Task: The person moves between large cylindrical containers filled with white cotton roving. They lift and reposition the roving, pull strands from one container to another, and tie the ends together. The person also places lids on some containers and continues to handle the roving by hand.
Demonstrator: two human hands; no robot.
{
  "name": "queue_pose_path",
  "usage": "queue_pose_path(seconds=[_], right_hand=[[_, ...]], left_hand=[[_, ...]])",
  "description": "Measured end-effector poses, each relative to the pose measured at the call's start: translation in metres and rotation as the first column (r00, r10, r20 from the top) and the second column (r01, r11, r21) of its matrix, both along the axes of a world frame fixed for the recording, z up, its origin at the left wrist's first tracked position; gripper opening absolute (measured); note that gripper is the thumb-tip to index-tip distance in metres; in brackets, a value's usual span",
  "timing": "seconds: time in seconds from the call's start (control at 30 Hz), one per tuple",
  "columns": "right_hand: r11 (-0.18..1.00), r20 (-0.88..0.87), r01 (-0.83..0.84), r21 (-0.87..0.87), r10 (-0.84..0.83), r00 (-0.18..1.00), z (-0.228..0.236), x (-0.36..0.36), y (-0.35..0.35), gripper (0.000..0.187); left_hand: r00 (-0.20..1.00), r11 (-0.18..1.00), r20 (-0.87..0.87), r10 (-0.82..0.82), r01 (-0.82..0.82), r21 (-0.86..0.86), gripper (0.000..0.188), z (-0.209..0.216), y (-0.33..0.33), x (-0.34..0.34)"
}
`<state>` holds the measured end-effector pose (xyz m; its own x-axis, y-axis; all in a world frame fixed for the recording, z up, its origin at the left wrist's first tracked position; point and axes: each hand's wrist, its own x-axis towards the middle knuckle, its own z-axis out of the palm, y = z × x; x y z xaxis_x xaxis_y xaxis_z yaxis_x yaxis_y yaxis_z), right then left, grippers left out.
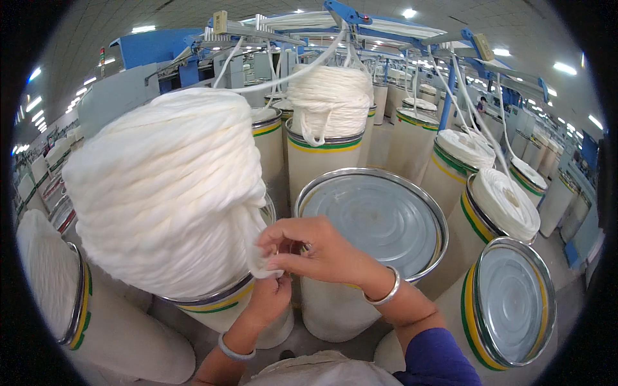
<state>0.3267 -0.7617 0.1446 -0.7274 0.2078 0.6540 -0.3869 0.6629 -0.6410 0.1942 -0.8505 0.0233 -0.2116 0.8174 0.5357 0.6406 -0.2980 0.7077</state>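
A: What is in hand?

B: A loose end of soft white fibre sliver, pinched at centre frame, just below the middle. It comes off the big heaped coil of white sliver filling the left half of the frame, which sits in a tall white cylindrical can with a yellow-and-green band.

A: Which hand has it?

B: The right hand comes in from the lower right. Its fingers are curled closed, thumb and fingertips nipping the end. The left hand sits directly beneath, palm up, fingers folded toward the same tuft; whether it grips or only supports, I cannot tell.

A: How does the sliver lie from the hands?

B: The heap is left and above both hands, touching them at its lower right edge. The strand runs roughly upright, from the heap down into the pinch. The right hand is on the end itself.

A: Around that?

B: Just right of the hands, a can with an empty shiny metal plate. Another at lower right. Further filled cans stand at upper centre, with slivers rising to blue overhead frames.
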Motion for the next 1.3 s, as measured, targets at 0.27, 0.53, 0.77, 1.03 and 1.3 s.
queue_pose_path(seconds=[0.27,0.53,0.77,1.03,1.3], right_hand=[[0.989,-0.007,0.125,-0.073,-0.126,0.992,-0.008,-0.010,0.000,0.020],[0.996,-0.498,0.023,-0.084,-0.062,0.865,0.004,0.010,0.006,0.012],[0.163,-0.994,-0.984,-0.067,-0.100,0.051,-0.008,0.107,-0.017,0.010],[0.490,-0.952,-0.834,-0.256,0.023,0.306,-0.038,0.129,-0.067,0.014],[0.937,-0.901,-0.349,-0.016,0.138,0.411,-0.020,0.145,-0.044,0.016]], left_hand=[[0.965,0.990,0.223,-0.138,0.138,0.012,0.032,0.015,0.002,0.004],[0.951,0.993,0.302,-0.071,0.097,-0.073,0.035,-0.006,0.020,-0.017],[0.977,0.999,-0.206,0.046,-0.043,0.018,0.067,-0.028,-0.011,-0.022],[0.605,0.840,-0.612,0.510,-0.504,0.202,0.046,-0.036,-0.114,-0.090],[0.542,0.835,-0.786,0.298,-0.546,-0.060,0.034,-0.056,-0.126,-0.152]])
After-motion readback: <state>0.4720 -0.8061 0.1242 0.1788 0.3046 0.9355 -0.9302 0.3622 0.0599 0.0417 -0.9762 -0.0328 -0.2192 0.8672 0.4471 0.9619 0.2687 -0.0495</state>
